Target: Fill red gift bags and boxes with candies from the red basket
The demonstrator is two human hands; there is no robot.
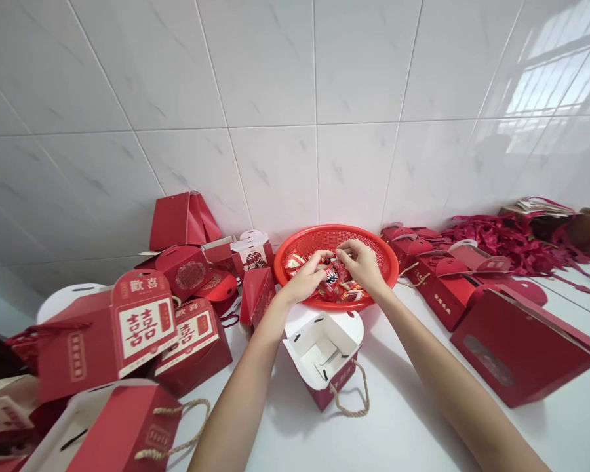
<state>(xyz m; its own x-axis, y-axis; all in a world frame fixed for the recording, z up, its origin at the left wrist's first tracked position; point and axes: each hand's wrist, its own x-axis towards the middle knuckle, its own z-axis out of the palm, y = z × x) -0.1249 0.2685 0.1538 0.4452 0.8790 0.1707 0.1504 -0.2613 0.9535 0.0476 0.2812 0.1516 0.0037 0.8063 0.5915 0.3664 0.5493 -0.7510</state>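
Observation:
Both hands are over a round red plastic basket (388, 252) that holds many wrapped candies (341, 278). On the basket's left side my left hand (309, 276) has its fingers bent together above the candies; what they hold, if anything, is too small to tell. My right hand (362, 261), close beside it, has thumb and fingertips pinched, and their contents cannot be made out. Between my forearms stands an open dark-red gift box (309, 377) with a white inside and a rope handle. Its inside shows only its folded bottom.
Red gift boxes (96, 351) are piled at the left. More red boxes (435, 288) lie at the right, near a large dark-red box (516, 354) and a heap of red ribbons (496, 239). A white tiled wall (275, 85) rises behind the white table (383, 419).

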